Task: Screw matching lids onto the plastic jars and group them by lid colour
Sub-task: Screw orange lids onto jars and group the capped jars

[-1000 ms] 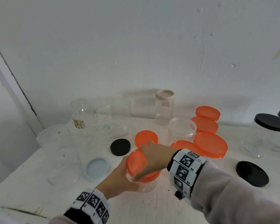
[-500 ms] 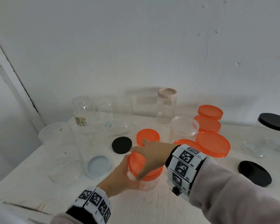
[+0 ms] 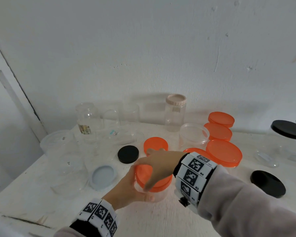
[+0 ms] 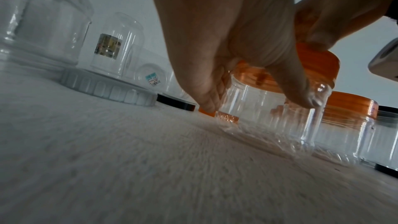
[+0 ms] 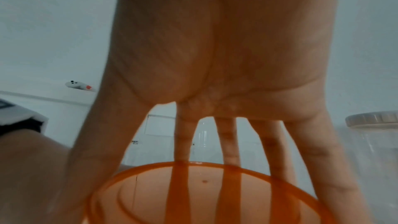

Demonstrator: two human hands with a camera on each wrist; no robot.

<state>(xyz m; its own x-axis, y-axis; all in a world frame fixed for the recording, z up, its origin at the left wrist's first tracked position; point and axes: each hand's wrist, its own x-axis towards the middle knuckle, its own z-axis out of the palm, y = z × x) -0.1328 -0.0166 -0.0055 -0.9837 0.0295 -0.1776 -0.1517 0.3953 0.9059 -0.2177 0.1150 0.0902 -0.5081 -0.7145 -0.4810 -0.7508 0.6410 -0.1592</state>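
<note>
Rotated a little further round the lid since a second ago: right hand (image 3: 159,161), with knuckles swung toward the wall and fingers (image 5: 228,144) spread over the top and curled down round the rim of the round orange plastic lid (image 3: 144,173). Same spot on the white table (image 3: 161,218), near the front edge, for the small clear ribbed plastic jar (image 4: 267,108) under that lid. Left hand (image 3: 126,189) wrapped round the jar wall from the near side, thumb and fingers gripping it to hold it steady.

Mid-task, by the look of it. Capped already and clustered to the right: several clear jars with orange lids (image 3: 224,153). Further right, a large clear jar with a black lid (image 3: 288,131), and at the back a tall clear jar with a beige ribbed lid (image 3: 176,99). Left to do: a cluster of open clear jars (image 3: 88,117) at back left, and a shallow open clear tub (image 3: 194,134).

Loose on the table: a small black lid (image 3: 128,154), a pale blue-grey lid (image 3: 103,175), an orange lid (image 3: 155,144) just behind the hands, and a bigger black lid (image 3: 267,183) at right. Nothing in the way of the twisting; crowded ground, though, for sliding the finished jar to the orange group.
</note>
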